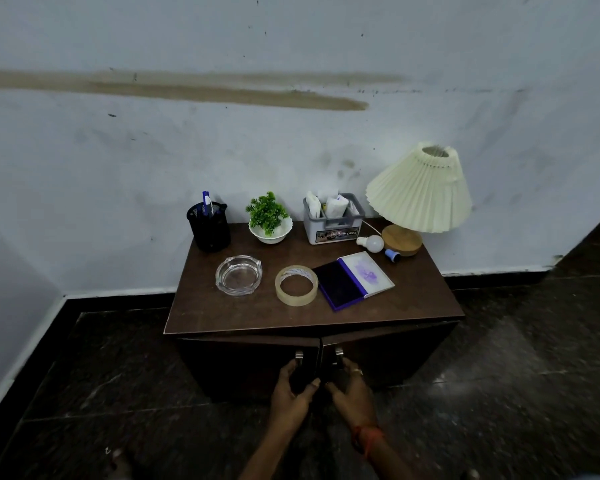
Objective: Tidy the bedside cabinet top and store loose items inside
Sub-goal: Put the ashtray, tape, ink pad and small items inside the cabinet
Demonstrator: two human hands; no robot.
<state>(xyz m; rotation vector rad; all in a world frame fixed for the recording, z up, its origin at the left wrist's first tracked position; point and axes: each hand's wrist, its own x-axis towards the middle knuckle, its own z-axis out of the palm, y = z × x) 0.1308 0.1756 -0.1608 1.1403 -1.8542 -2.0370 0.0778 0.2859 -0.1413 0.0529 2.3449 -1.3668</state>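
1. Left grip (293, 393): fingers curled on left handle (299, 354) of left door (243, 368), thumb pointing toward the centre gap.
2. Right grip (352, 393): fingers curled on right handle (338, 352) of right door (378, 372); ring on 1 finger, red thread at the wrist.
3. Cabinet (430, 344): dark brown, on a dark stone floor (516, 393), back against a pale stained wall (291, 150). The 2 doors stand slightly ajar where they meet.
4. Top (229, 315), front row, left to right:
- ashtray (238, 275), clear glass
- tape (296, 285), roll lying flat, just beside the ashtray
- ink pad (352, 280), lying open, touching the tape; dark pad on the left half, white lid stained purple on the right half
5. Top, back row, left to right:
- pen cup (209, 226), black mesh, upright, blue pens inside
- plant (269, 220), green, in a white bowl
- box (333, 218), grey, with compartments holding white packets
- bulb (373, 243), white, lying on its side between box and lamp
- stamp (392, 254), small, blue, touching the lamp base
- lamp (420, 192), pleated cream shade tilted, round wooden base, at the right rear corner
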